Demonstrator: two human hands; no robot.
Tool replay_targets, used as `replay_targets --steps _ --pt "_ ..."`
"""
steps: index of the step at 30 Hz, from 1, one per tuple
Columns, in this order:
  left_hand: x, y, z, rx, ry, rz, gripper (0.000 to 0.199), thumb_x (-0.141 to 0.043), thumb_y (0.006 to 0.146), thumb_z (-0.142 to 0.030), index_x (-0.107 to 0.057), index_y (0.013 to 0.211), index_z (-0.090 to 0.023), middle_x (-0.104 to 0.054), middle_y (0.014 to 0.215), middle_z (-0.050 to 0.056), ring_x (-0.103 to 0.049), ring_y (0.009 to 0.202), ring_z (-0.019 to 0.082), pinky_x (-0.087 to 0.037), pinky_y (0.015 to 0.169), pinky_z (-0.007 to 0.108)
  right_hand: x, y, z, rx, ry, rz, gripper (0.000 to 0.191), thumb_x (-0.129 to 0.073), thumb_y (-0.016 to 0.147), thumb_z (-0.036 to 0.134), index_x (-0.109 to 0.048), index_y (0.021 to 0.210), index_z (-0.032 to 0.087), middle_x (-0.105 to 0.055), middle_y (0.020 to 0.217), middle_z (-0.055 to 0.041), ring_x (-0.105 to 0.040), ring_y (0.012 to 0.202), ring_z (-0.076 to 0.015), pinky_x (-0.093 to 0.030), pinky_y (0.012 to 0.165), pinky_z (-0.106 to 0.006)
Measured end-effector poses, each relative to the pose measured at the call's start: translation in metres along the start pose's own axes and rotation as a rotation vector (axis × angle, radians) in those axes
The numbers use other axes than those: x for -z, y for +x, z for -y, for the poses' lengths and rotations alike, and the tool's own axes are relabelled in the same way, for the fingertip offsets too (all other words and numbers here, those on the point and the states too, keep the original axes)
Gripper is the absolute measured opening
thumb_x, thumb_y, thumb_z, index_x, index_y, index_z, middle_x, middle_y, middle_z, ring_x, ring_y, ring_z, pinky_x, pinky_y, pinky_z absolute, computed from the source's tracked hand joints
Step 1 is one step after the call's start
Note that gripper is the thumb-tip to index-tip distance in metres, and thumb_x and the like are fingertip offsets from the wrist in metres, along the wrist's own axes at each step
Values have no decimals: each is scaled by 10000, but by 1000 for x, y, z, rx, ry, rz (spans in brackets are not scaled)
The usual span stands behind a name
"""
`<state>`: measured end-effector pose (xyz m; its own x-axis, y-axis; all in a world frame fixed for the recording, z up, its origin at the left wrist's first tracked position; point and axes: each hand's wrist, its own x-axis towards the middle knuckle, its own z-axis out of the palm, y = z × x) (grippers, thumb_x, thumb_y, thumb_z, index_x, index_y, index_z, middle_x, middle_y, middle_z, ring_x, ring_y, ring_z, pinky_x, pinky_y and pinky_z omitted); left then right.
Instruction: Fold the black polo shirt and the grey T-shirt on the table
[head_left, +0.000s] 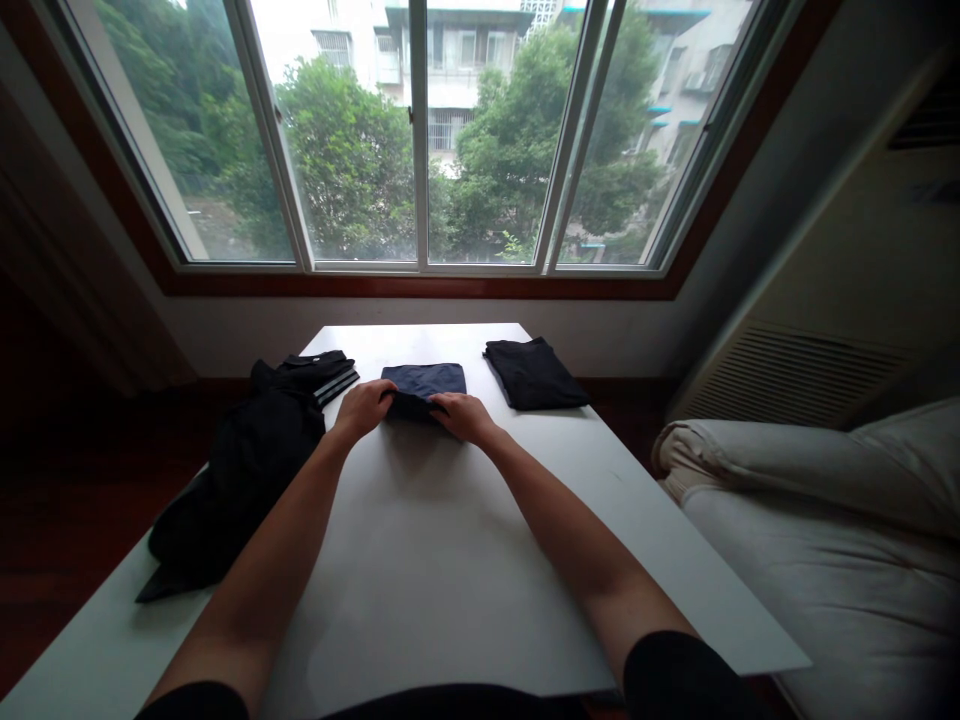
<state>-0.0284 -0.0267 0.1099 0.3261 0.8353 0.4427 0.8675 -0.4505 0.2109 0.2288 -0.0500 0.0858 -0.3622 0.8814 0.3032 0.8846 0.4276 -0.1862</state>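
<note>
A dark navy piece of folded clothing (425,379) lies toward the far end of the white table (450,560). My left hand (365,405) pinches the left corner of its near edge, and my right hand (459,413) grips the right side of that same edge. Between the two hands the near edge is lifted a little off the tabletop. What kind of garment it is cannot be made out.
On the left, a loose heap of black clothing (259,460) with pale stripes reaches the table's edge. A folded black garment (534,374) rests at the far right. Beyond stands a window (420,280); a cream sofa (825,540) borders the right side.
</note>
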Motion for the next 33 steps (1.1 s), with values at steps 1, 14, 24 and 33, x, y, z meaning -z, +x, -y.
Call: replay_targets --steps 1,14,24,33 --pt "0 0 2 -17 -10 16 296 -557 942 -242 -779 1134 -274 -796 1100 31 -728 1017 256 -527 873 319 -1 0 3 6 -4 2 327 -589 1045 380 -694 1349 324 -752 1276 -23 -701 1155 -251 -506 939 -294" --pt "-12 -8 -12 -284 -113 186 347 -645 907 -336 -758 1232 -294 -787 1158 28 -726 1046 258 -530 885 305 4 -5 13 82 -15 32 296 -537 1071 394 -741 1268 310 -768 1241 -17 -705 1157 -239 -498 950 -288" --pt "-16 -8 -20 -294 -9 150 265 -558 1014 -361 -791 1117 -289 -796 1109 41 -732 1020 264 -504 834 310 2 -5 14 98 6 32 298 -551 1069 417 -753 1256 305 -768 1233 -32 -707 1147 -239 -508 948 -291" --pt "-12 -8 -2 -149 7 287 273 -587 982 -399 -824 1092 -318 -808 1023 50 -733 967 257 -481 789 277 -2 -4 13 92 -3 30 277 -559 1072 401 -765 1229 304 -772 1224 -34 -714 1133 -231 -508 927 -277"
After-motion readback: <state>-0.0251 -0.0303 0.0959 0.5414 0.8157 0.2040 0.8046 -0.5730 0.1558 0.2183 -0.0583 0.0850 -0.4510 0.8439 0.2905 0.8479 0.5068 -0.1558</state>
